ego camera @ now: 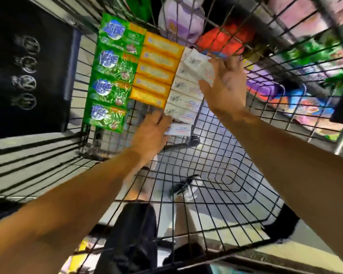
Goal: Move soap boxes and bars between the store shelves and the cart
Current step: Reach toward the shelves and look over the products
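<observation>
Three rows of soap already sit in your cart (216,147) at upper centre: green packs (111,76), orange boxes (156,70), white boxes (183,99). Your right hand (226,84) grips a white box at the row's top; your left hand (152,131) touches the bottom one, grip unclear. Labels are too blurred to read.

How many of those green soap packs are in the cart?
4. The green soap packs lie in a single column along the cart's left side: top, second, third, bottom. More could be hidden underneath.
</observation>
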Tool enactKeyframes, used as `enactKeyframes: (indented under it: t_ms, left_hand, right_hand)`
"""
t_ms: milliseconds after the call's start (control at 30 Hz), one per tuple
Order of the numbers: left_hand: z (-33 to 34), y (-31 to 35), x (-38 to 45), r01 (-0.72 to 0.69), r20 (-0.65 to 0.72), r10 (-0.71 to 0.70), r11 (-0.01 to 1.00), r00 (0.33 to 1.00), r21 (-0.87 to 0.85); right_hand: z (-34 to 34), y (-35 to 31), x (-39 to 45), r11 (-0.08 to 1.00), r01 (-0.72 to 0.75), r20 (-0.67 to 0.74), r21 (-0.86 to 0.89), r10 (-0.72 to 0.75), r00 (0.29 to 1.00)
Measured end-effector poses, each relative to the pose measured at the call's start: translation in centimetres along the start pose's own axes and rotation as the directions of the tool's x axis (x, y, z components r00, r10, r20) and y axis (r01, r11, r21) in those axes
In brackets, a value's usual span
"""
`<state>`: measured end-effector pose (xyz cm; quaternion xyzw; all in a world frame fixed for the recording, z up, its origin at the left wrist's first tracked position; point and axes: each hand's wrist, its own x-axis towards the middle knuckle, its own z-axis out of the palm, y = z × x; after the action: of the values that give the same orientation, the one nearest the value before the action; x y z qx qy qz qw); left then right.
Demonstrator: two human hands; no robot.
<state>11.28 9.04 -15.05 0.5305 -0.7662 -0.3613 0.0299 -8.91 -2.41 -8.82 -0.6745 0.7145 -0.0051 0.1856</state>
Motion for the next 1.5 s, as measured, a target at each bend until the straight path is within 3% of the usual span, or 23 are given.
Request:
enactKeyframes:
  t_ms: [167, 200, 267, 367, 433, 633, 867, 1133, 1500]
  left_hand:
    - [-2.7, 1.3, -2.2, 0.022, 0.075, -0.019, 0.999, 0.997, -0.041]
    - [-4.2, 2.6, -2.8, 0.087, 0.083, -0.08, 0.993, 0.993, -0.084]
    - [-7.2, 5.5, -3.7, 0.161, -0.002, -0.162, 0.979, 0.987, -0.126]
    - [-11.3, 10.5, -4.6, 0.073, -0.131, -0.075, 0.997, 0.989, -0.015]
    - [-13.4, 14.2, -5.2, 0.129, -0.081, -0.129, 0.992, 0.988, -0.006]
    - [-16.8, 24.9, -7.5, -0.03, -0.104, 0.025, 0.999, 0.994, -0.045]
    - [-18.3, 40.0, -10.4, -0.229, -0.213, 0.226, 0.973, 0.951, 0.012]
    - [-19.3, 57.6, -11.2, -0.484, -0.33, 0.501, 0.864, 0.8, 0.137]
    - [-21.4, 74.4, -10.1, -0.694, -0.419, 0.705, 0.688, 0.572, 0.211]
  right_hand:
    - [-3.0, 0.0, -6.1, 0.971, -0.11, 0.13, 0.213, 0.084, 0.988]
    - [-4.1, 0.2, -7.4, 0.961, -0.112, 0.129, 0.252, 0.081, 0.988]
    - [-7.0, 0.6, -10.2, 0.935, -0.136, 0.11, 0.328, 0.105, 0.988]
    - [-11.5, 1.8, -14.4, 0.888, -0.211, 0.085, 0.409, 0.194, 0.977]
    - [-14.4, 2.7, -16.9, 0.881, -0.206, 0.033, 0.426, 0.213, 0.977]
    - [-23.5, 8.0, -24.9, 0.816, -0.232, -0.095, 0.53, 0.329, 0.94]
    - [-32.1, 16.3, -35.5, 0.809, -0.101, -0.326, 0.579, 0.344, 0.881]
    - [-41.1, 25.8, -47.2, 0.806, -0.088, -0.535, 0.586, 0.466, 0.705]
    - [-49.5, 33.9, -52.6, 0.83, -0.042, -0.652, 0.556, 0.467, 0.598]
